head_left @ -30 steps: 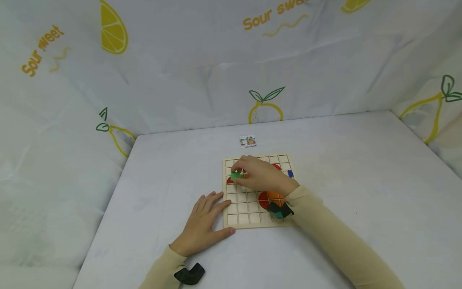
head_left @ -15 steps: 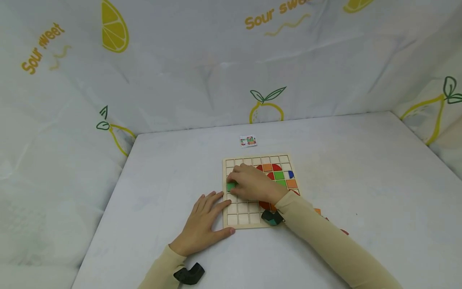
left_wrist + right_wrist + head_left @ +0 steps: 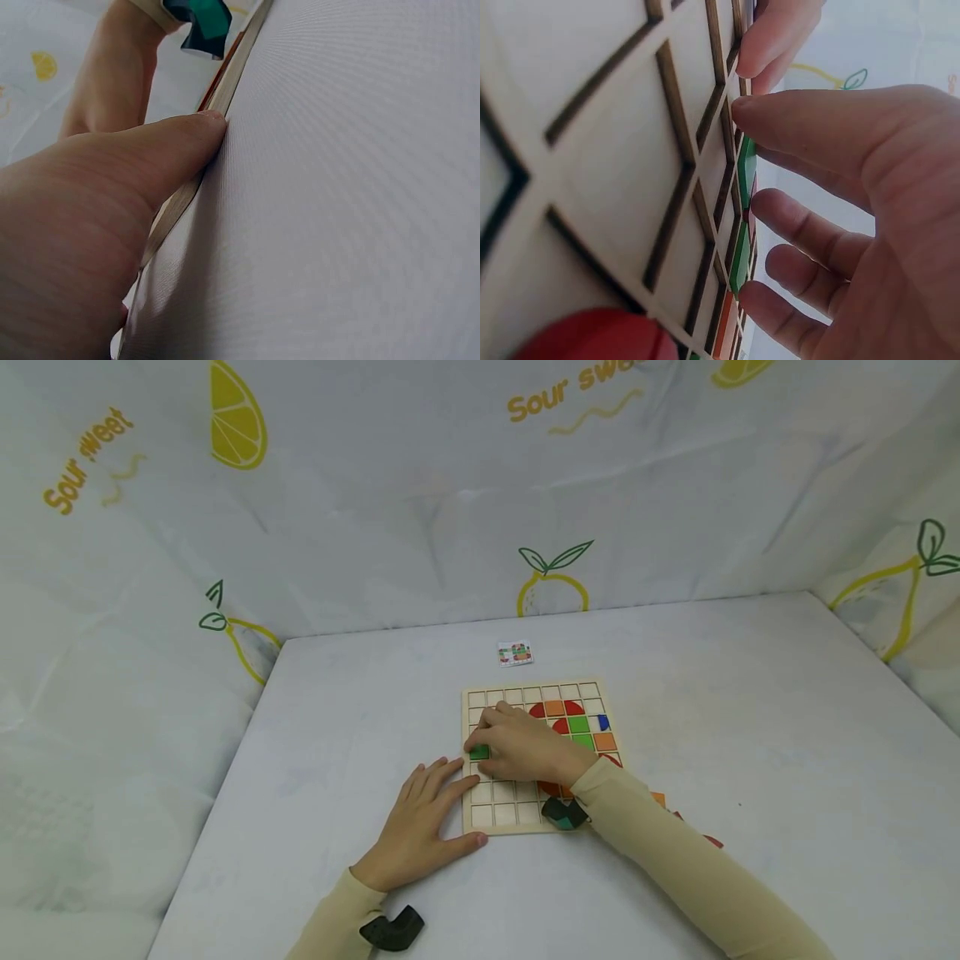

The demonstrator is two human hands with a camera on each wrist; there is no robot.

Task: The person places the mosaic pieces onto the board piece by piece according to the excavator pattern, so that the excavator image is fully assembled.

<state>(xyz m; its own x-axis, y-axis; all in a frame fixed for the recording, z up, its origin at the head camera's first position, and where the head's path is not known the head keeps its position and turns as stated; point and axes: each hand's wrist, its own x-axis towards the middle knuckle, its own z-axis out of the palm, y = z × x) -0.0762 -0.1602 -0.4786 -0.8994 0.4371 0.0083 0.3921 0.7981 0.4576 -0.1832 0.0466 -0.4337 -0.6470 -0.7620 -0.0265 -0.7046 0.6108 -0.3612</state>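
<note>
A wooden grid board (image 3: 504, 791) lies on the white table with coloured tiles set in some cells. At its left side, my right hand (image 3: 528, 745) pinches a green square tile (image 3: 478, 752) at a cell, index finger and thumb around it. In the right wrist view this green tile (image 3: 746, 165) sits low against the grid below the thumb; another green tile (image 3: 740, 259) lies under the other fingers. My left hand (image 3: 420, 837) rests spread on the table, fingertips and thumb touching the board's left edge and corner. The right hand hides part of the board's middle.
A small printed pattern card (image 3: 515, 652) lies behind the board. Loose pieces, among them an orange tile (image 3: 658, 799) and a red piece (image 3: 712, 841), lie right of the board, partly behind the right sleeve. A printed white cloth (image 3: 420, 527) hangs behind the table.
My right hand has brought the green tile down and nearer to a left-column cell, where it now looks darker and flatter. The left hand has stayed still.
</note>
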